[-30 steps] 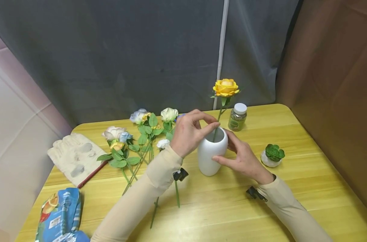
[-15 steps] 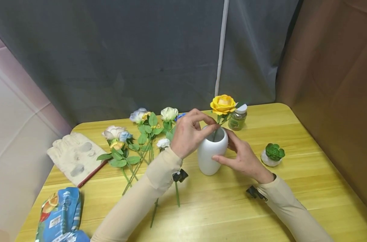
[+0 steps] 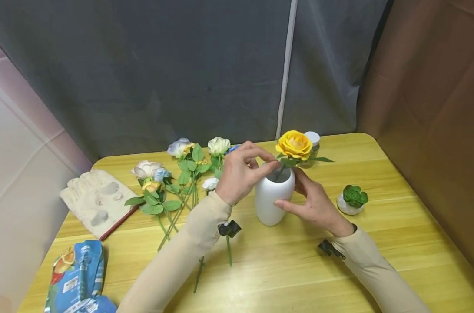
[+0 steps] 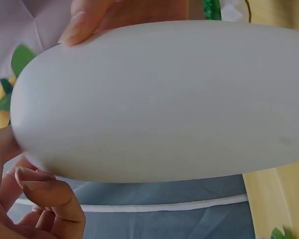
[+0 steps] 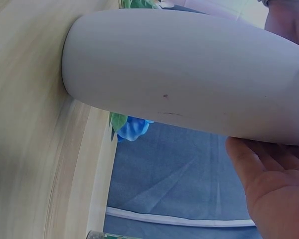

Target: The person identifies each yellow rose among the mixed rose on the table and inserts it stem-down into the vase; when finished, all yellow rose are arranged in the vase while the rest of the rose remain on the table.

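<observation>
In the head view a white vase [image 3: 273, 202] stands upright on the wooden table. A yellow rose [image 3: 294, 145] on a green stem leans to the right out of its mouth, the bloom just above the rim. My left hand [image 3: 240, 174] pinches the stem between thumb and forefinger right at the opening. The right hand [image 3: 315, 204] holds the vase from the right, thumb on the front and fingers behind. In the left wrist view the vase [image 4: 159, 104] hides most of the rose; the right wrist view shows my right palm [image 5: 279, 184] against the vase's side.
Left of the vase lie several artificial flowers [image 3: 183, 167] with long stems. A work glove [image 3: 100, 200] and a blue bag [image 3: 78, 274] lie farther left. A white-lidded jar [image 3: 312, 138] stands behind the rose, and a small potted succulent [image 3: 354, 198] sits to the right.
The yellow rose has come down deeper into the vase, and its bloom has tipped rightward, over the jar. The left hand stays at the rim; the right hand and vase hold still.
</observation>
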